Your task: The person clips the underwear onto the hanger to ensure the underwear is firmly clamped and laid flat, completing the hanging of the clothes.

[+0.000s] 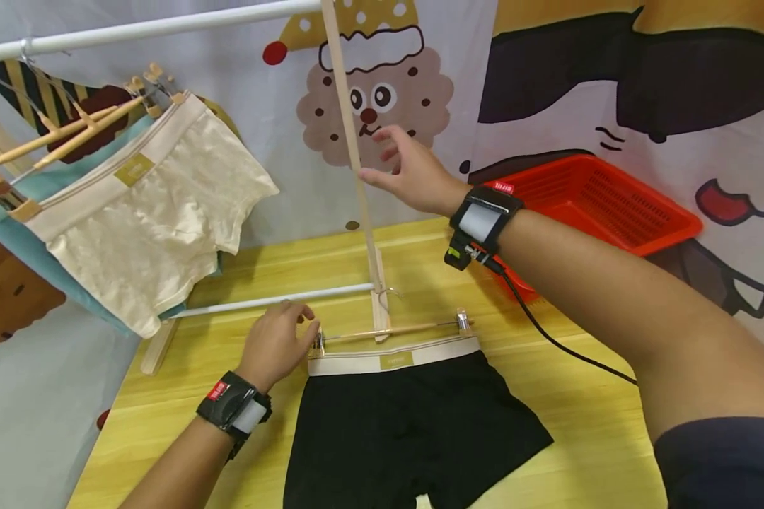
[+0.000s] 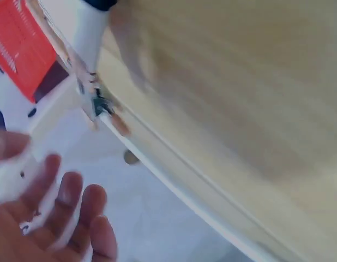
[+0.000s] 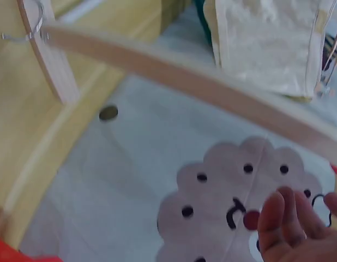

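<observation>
My left hand (image 1: 274, 344) low on yellow surface (image 1: 566, 396), fingers curled, pinching left clip of wooden hanger (image 1: 388, 330). Black shorts (image 1: 401, 424) clipped to that hanger, lying flat just right of left hand, waistband touching hanger clips. My right hand (image 1: 407, 173) raised, fingers spread and relaxed, holding nothing, just beside slanted wooden post (image 1: 350, 141) of drying rack. Red basket (image 1: 598, 201) right of right hand. Cream shorts (image 1: 159, 212) hanging on rail, up left.

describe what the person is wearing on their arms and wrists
Both forearms are bare. Each wrist carries a black strap with a small red label: the left wrist band and the right wrist band, which trails a black cable. A dark blue sleeve covers the right upper arm.
</observation>
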A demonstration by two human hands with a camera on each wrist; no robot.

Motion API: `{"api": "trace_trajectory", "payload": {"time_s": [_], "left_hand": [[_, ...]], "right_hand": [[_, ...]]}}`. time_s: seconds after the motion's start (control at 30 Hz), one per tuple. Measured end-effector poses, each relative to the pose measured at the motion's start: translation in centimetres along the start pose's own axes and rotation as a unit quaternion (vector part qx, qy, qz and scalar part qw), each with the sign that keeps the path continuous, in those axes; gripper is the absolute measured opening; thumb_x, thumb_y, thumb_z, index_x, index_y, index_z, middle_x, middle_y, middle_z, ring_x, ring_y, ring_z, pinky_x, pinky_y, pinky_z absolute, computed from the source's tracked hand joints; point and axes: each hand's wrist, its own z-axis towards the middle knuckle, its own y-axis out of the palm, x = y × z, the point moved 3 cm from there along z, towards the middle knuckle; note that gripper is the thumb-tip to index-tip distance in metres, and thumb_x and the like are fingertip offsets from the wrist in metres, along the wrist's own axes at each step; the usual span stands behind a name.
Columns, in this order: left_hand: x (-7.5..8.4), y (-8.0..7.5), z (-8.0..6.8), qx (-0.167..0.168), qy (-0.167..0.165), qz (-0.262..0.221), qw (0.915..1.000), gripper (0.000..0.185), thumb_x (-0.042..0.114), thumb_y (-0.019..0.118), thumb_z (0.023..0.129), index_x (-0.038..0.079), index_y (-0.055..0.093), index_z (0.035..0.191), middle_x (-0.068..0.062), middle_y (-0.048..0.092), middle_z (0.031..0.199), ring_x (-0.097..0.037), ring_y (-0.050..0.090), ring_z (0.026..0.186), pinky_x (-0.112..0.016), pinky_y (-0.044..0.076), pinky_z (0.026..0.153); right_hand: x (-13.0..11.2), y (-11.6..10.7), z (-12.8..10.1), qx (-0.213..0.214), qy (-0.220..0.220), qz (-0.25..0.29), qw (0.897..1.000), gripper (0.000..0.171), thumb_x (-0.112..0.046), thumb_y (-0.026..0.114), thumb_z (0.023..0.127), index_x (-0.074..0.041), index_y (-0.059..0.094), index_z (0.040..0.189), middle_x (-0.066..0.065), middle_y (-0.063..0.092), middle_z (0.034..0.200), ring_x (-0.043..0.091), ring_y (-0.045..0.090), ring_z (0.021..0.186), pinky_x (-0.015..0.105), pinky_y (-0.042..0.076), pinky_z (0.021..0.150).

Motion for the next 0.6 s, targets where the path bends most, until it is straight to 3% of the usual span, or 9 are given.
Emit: {"api": "trace_trajectory", "payload": {"time_s": [0.1,0.17,0.23,0.43,0.6], "left_hand": [[1.6,1.2,1.2,-0.023,0.090,0.021,0.9955,0.031,0.037,0.068,0.095,0.013,0.069,0.114,-0.009,0.068,0.116,-0.031,0.063,0.109,-0.054,0.047,0.092],[2.5,2.2,1.8,-0.064,0.131,0.028,0.9889,0.036,0.042,0.063,0.097,0.015,0.069,0.120,-0.008,0.068,0.121,-0.032,0.061,0.117,-0.058,0.042,0.097],[3.0,3.1,2.2,-0.098,0.155,0.030,0.9826,0.038,0.045,0.060,0.098,0.016,0.069,0.122,-0.004,0.070,0.115,-0.028,0.062,0.113,-0.056,0.042,0.096],[3.3,4.4,2.6,-0.143,0.161,0.018,0.9763,0.028,0.041,0.059,0.100,0.020,0.071,0.114,0.005,0.071,0.087,-0.020,0.063,0.092,-0.055,0.038,0.097],[2.8,4.3,2.5,-0.174,0.159,0.002,0.9718,0.018,0.035,0.057,0.102,0.023,0.071,0.103,0.011,0.067,0.080,-0.010,0.060,0.077,-0.051,0.040,0.095]], "right_hand": [[0.1,-0.2,0.9,-0.031,0.000,-0.007,0.999,0.076,-0.043,0.067,0.095,-0.018,0.027,0.155,0.010,0.059,0.135,0.020,0.062,0.110,0.036,0.052,0.091],[0.0,-0.2,1.5,-0.050,-0.004,-0.010,0.999,0.077,-0.044,0.066,0.095,-0.019,0.026,0.156,0.008,0.064,0.127,0.019,0.063,0.107,0.035,0.051,0.091],[-0.2,-0.1,2.0,-0.067,-0.011,-0.007,0.998,0.074,-0.043,0.066,0.095,-0.017,0.030,0.154,0.006,0.068,0.117,0.019,0.064,0.104,0.034,0.051,0.089],[-0.9,0.3,2.7,-0.086,-0.031,-0.019,0.996,0.044,-0.040,0.065,0.097,-0.014,0.056,0.130,0.004,0.067,0.105,0.019,0.064,0.097,0.033,0.054,0.084],[-1.3,0.5,2.8,-0.108,-0.032,-0.015,0.994,0.032,-0.038,0.063,0.099,-0.012,0.058,0.117,0.005,0.066,0.108,0.018,0.065,0.096,0.035,0.056,0.085]]}}
